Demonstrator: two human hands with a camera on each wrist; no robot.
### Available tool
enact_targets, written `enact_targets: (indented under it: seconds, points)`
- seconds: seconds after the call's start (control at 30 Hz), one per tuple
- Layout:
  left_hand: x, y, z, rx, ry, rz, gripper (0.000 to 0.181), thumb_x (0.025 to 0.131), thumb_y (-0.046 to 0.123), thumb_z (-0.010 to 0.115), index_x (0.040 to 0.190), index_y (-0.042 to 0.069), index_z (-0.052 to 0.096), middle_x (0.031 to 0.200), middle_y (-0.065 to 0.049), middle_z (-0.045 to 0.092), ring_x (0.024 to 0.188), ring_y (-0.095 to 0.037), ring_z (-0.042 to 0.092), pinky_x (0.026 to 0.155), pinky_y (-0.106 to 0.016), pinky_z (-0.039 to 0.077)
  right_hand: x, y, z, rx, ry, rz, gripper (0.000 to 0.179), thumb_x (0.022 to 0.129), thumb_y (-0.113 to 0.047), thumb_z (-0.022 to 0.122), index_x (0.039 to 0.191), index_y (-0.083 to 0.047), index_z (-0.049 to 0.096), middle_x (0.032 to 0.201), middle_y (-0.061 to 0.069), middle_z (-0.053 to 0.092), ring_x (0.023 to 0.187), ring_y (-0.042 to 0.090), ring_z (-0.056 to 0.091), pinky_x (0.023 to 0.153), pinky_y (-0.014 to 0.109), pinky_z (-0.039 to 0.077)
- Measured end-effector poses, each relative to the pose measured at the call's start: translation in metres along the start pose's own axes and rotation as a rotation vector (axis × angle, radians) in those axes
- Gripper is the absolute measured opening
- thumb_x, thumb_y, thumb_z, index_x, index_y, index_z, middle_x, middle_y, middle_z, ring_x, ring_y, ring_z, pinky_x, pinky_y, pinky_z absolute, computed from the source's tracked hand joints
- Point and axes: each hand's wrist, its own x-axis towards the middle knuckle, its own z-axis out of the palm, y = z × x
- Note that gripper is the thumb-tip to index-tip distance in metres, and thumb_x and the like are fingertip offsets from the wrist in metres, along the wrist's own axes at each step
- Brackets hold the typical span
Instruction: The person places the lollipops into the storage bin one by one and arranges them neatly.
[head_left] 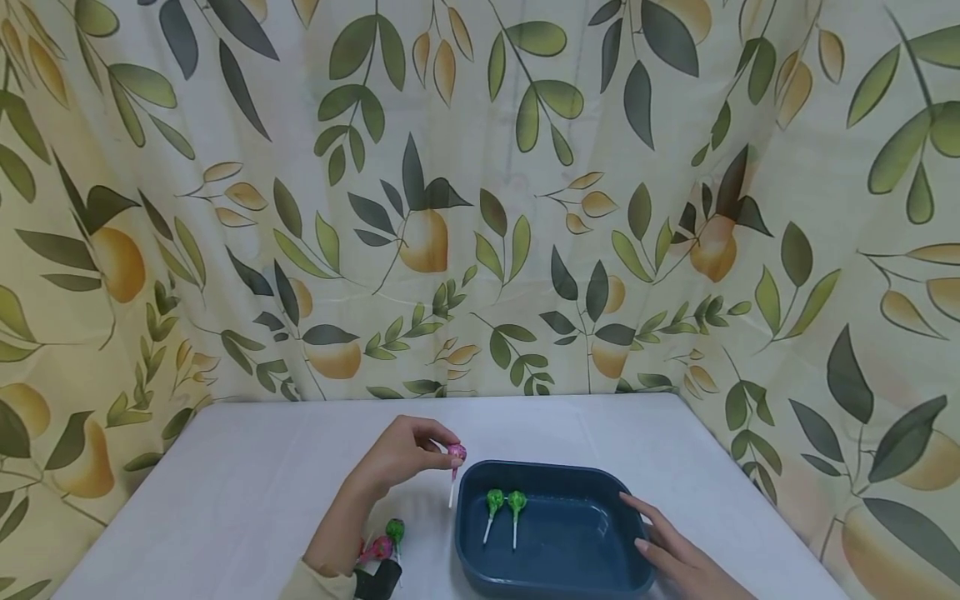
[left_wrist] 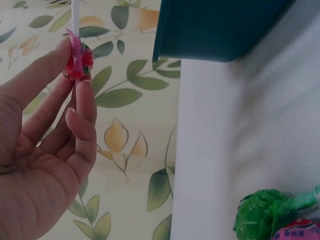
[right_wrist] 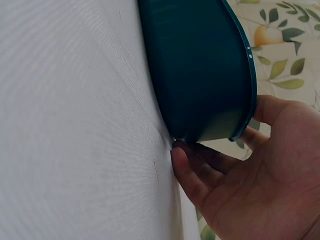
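My left hand (head_left: 405,457) pinches a pink-wrapped lollipop (head_left: 457,452) by its candy end, just outside the left rim of a dark blue tray (head_left: 555,575). In the head view its white stick points down. The left wrist view shows the lollipop (left_wrist: 79,62) between thumb and fingertips. Two green-wrapped lollipops (head_left: 495,500) lie side by side in the tray's left half. My right hand (head_left: 678,550) touches the tray's right side, with fingers at the rim and against the outer wall (right_wrist: 200,75).
Beside my left wrist, partly hidden by it, lie a green lollipop (head_left: 395,529) and pink lollipops (head_left: 382,547) on the white table (head_left: 247,492). A curtain (head_left: 480,292) with leaf and fruit prints hangs behind and along the sides of the table.
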Motion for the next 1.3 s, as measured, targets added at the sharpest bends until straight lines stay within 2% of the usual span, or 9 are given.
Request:
enact_targets:
  seconds: [0.3,0.47,0.7,0.93,1.3]
  points:
    - [0.003,0.004,0.008,-0.017,-0.025,0.006,0.018,0.085,0.017,0.088,0.101,0.013,0.080,0.092,0.001,0.074,0.085,-0.020,0.068,0.078,-0.037,0.054,-0.001,0.000,-0.001,-0.032,-0.010,-0.018,0.065,0.113,-0.033,0.043,0.164,-0.007,0.014,0.165,0.035,0.004,0.143,0.066,0.012,0.103,0.079,0.026]
    - [0.007,0.010,0.015,-0.025,-0.037,0.018,0.019,0.084,0.017,0.089,0.100,0.012,0.080,0.092,0.001,0.074,0.084,-0.020,0.067,0.076,-0.036,0.053,-0.001,0.000,-0.002,-0.043,-0.008,-0.026,0.064,0.113,-0.032,0.043,0.164,-0.006,0.014,0.165,0.034,0.004,0.143,0.065,0.013,0.103,0.079,0.027]
    - [0.014,0.019,0.029,-0.026,-0.044,0.039,0.019,0.083,0.017,0.090,0.099,0.012,0.081,0.091,0.001,0.073,0.082,-0.020,0.065,0.073,-0.036,0.052,-0.002,0.000,-0.002,-0.040,-0.014,-0.027,0.065,0.113,-0.033,0.043,0.164,-0.006,0.014,0.165,0.034,0.004,0.143,0.065,0.013,0.103,0.078,0.027]
    - [0.018,0.021,0.044,-0.005,-0.042,0.039,0.018,0.082,0.018,0.091,0.097,0.014,0.081,0.088,0.003,0.072,0.082,-0.020,0.063,0.072,-0.036,0.052,-0.001,0.000,-0.002,-0.042,-0.019,-0.036,0.065,0.113,-0.032,0.043,0.164,-0.005,0.013,0.165,0.035,0.004,0.143,0.066,0.014,0.104,0.077,0.028]
    - [0.026,0.025,0.073,-0.048,-0.077,0.078,0.014,0.082,0.014,0.090,0.093,0.013,0.081,0.084,0.003,0.073,0.080,-0.018,0.064,0.070,-0.034,0.052,-0.001,0.001,0.000,-0.051,0.005,-0.005,0.065,0.112,-0.034,0.044,0.164,-0.007,0.014,0.165,0.035,0.006,0.143,0.065,0.016,0.104,0.075,0.031]
